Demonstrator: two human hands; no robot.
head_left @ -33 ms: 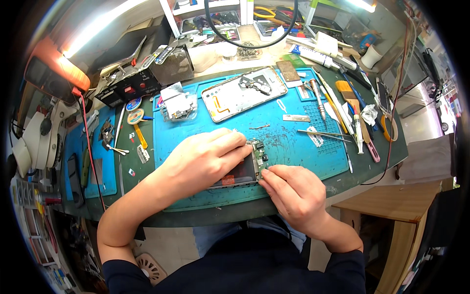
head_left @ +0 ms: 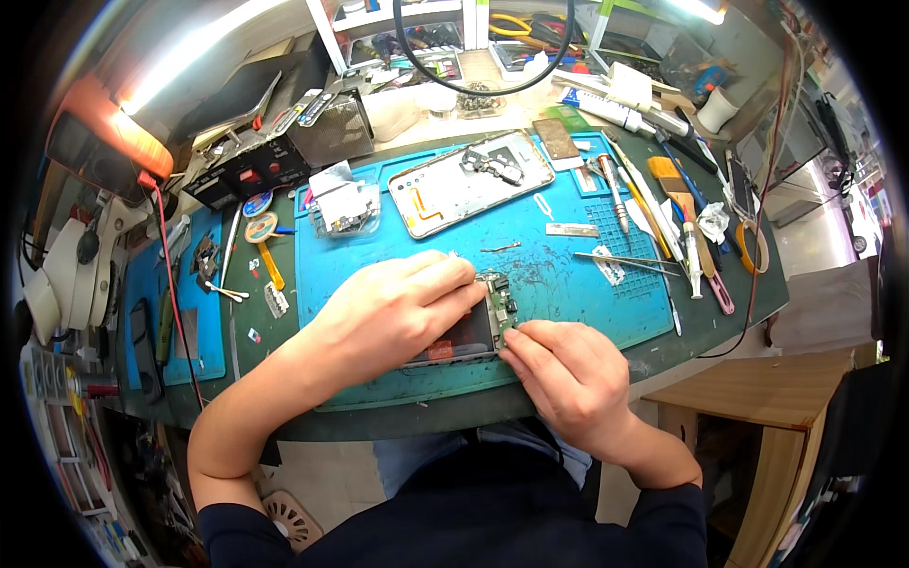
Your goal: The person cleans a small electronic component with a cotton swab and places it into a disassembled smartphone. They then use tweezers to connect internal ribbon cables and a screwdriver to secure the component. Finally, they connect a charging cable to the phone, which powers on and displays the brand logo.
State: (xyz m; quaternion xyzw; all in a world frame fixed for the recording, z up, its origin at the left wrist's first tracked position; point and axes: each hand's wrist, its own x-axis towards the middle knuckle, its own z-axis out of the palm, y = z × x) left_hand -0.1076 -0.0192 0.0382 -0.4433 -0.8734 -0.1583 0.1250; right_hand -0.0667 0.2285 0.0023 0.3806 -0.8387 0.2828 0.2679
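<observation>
An opened phone (head_left: pixel 472 333) lies on the blue work mat, its dark inside facing up with a red patch near the lower edge. A green circuit board (head_left: pixel 505 305) runs along the phone's right end. My left hand (head_left: pixel 402 308) covers much of the phone, its bent fingers gripping the phone by the board's far left corner. At the board's near end, my right hand (head_left: pixel 573 374) has thumb and forefinger pinched together on the edge. The fingertips hide exactly what they press. Behind them sits the removed phone back cover (head_left: pixel 440 201), with small dark parts on it.
Tweezers (head_left: pixel 627 259), a metal strip (head_left: pixel 572 229) and a small flex cable (head_left: pixel 501 247) lie on the mat. A plastic box of parts (head_left: pixel 346 213) stands far left. A brush (head_left: pixel 669 178), screwdriver (head_left: pixel 615 194) and syringe (head_left: pixel 694 265) crowd the right. A red cable (head_left: pixel 169 275) hangs at left.
</observation>
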